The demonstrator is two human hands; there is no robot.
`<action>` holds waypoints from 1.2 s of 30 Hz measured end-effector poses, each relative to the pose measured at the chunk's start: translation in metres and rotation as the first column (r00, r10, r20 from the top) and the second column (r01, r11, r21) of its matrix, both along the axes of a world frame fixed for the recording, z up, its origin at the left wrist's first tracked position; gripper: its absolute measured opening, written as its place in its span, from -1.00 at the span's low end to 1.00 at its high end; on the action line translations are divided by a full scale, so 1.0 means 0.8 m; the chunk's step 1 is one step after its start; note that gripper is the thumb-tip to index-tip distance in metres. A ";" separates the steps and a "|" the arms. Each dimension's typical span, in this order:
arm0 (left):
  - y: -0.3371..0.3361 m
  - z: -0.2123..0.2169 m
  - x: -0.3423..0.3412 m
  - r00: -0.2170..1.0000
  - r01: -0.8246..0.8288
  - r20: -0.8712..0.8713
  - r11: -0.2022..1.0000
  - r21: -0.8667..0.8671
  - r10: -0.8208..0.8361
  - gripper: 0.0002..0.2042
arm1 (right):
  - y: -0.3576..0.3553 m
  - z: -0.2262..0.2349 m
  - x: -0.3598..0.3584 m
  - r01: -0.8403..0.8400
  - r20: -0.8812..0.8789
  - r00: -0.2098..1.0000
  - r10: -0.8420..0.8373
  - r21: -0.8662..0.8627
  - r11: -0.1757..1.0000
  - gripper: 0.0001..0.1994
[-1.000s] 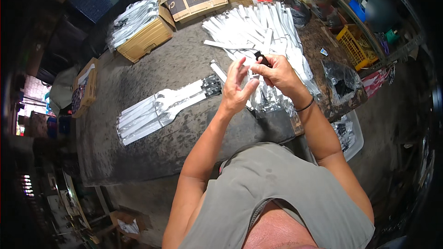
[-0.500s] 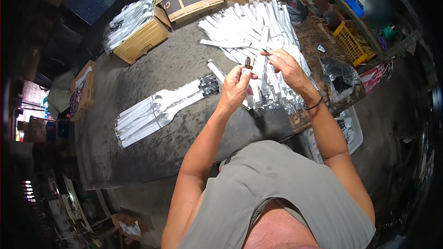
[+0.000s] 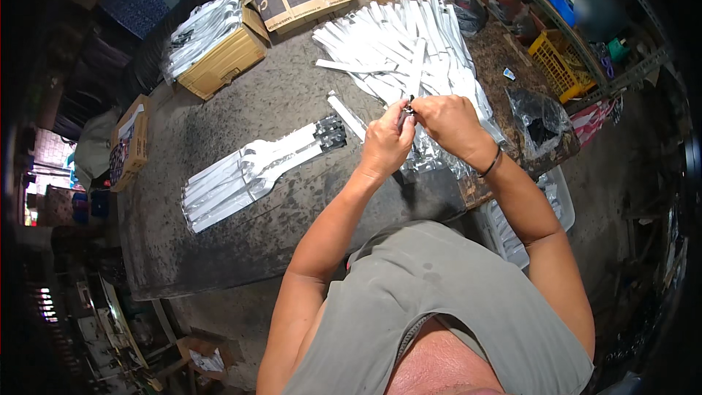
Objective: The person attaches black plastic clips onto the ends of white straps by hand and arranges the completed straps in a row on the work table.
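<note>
My left hand [image 3: 387,145] is closed, thumb up, around a small dark piece [image 3: 409,108] at the near edge of a heap of white strips. My right hand [image 3: 452,126] meets it there, fingers pinched against the same dark piece; what else they hold is hidden. Beyond both hands fans the heap of long white strips [image 3: 431,40], many in clear plastic. To the left lies a neat bundle of white strips [image 3: 252,172] with black ends, tied around the middle. A single white strip [image 3: 346,115] lies between bundle and heap.
An open carton [image 3: 223,66] full of strips and a printed carton [image 3: 311,1] stand at the back of the dark table [image 3: 168,249]. A clear plastic bag [image 3: 540,121] lies at right, with a yellow basket [image 3: 557,66] beyond. Below the right arm sits a clear tub [image 3: 559,197].
My hands have come together: the right moved in and slightly down to the left hand, which shifted a little right. The dark piece now sits between both hands' fingertips.
</note>
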State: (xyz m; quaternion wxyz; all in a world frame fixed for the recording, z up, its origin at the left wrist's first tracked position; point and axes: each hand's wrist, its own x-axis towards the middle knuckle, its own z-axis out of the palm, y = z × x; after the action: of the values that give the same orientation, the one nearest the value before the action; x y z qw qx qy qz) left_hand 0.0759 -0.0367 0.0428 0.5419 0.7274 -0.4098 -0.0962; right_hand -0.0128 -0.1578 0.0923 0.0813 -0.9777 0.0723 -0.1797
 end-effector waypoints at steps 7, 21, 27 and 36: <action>0.008 -0.008 0.017 0.983 -0.030 -0.179 0.999 0.036 0.036 -0.78 | -0.018 0.016 -0.009 -0.032 0.008 0.999 0.032 -0.002 0.999 -0.90; 0.025 0.001 0.004 0.941 0.247 -0.220 0.966 -0.074 -0.257 -0.77 | -0.023 0.009 -0.019 -0.127 0.120 0.992 0.044 0.895 0.427 -0.66; 0.033 -0.001 0.002 0.904 0.384 -0.143 0.912 -0.146 -0.404 -0.84 | -0.008 -0.072 -0.006 0.211 -0.212 0.972 0.097 0.977 0.022 -0.50; 0.044 -0.015 -0.006 0.933 0.299 -0.163 0.944 -0.138 -0.319 -0.81 | 0.016 -0.052 -0.002 -0.053 0.054 0.991 -0.126 0.999 0.011 -0.75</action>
State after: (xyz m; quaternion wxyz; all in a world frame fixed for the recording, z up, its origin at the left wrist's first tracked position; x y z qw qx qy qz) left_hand 0.0708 -0.0017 0.0305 0.5948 0.6107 -0.4724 -0.2240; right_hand -0.0145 -0.1447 0.0503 0.7447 -0.6218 0.1975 -0.1406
